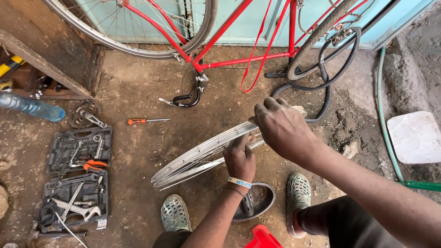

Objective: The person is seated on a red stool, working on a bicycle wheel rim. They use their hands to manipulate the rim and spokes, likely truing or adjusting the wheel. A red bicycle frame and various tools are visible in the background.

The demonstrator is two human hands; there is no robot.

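Note:
A bare silver bicycle wheel rim (197, 156) with spokes lies tilted over the dirt floor in front of my feet. My left hand (240, 158), with a wristband, grips the rim near its right side. My right hand (281, 127) is closed over the rim's upper right end, fingers curled around it; whether it also holds a small tool is hidden. A black inner tube (327, 82) lies looped on the ground just beyond my right hand.
An upside-down red bicycle frame (239, 59) stands behind. An orange screwdriver (144, 121), an open black tool case (78, 177) with wrenches and pliers, a chainring (85, 115) and a blue bottle (32, 108) lie left. A green hose (386, 133) and white slab (415, 137) lie right.

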